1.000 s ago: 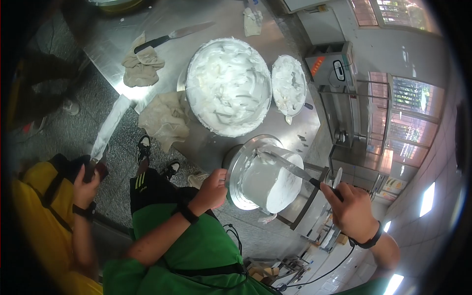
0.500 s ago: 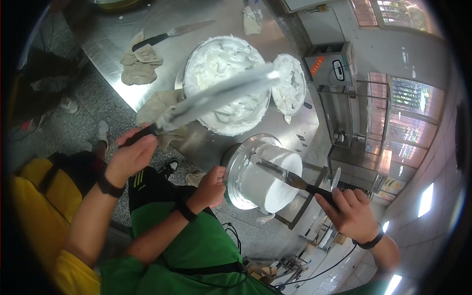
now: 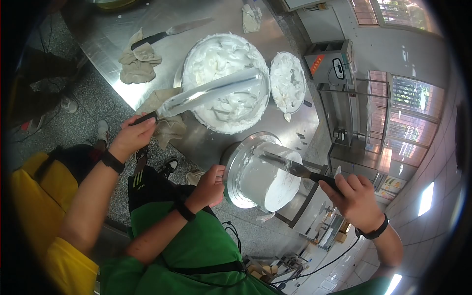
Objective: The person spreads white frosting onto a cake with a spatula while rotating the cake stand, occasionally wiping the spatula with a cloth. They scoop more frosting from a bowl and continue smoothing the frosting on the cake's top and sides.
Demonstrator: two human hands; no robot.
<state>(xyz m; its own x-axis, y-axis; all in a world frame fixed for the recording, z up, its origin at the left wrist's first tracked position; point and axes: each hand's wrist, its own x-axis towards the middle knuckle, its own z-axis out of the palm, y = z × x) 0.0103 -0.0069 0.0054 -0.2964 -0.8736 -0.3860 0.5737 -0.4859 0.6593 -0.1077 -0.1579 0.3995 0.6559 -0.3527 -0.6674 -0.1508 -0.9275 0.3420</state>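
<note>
A round cake [image 3: 271, 178] coated in white cream stands on a metal cake turntable [image 3: 234, 183]. My left hand [image 3: 210, 187] is closed, its curled fingers at the turntable's near rim. My right hand [image 3: 355, 202] grips the dark handle of an icing spatula [image 3: 298, 169], and the metal blade lies against the cream on the cake. Behind the cake is a large bowl of white cream [image 3: 223, 86]. Over that bowl, a co-worker's hand [image 3: 135, 136] in a yellow sleeve holds a second, cream-smeared spatula [image 3: 209, 92].
A smaller container of cream [image 3: 288, 83] sits beside the big bowl. On the steel table [image 3: 196, 147] lie another spatula [image 3: 172, 32] and crumpled cloths [image 3: 139, 64]. The co-worker's yellow sleeve [image 3: 69, 265] is close on my left. Shelving and an appliance [image 3: 330, 64] line the wall.
My right hand and its spatula have shifted slightly to the right along the cake. The co-worker's spatula, blurred before, has drawn back a little over the bowl. My left hand stays at the turntable.
</note>
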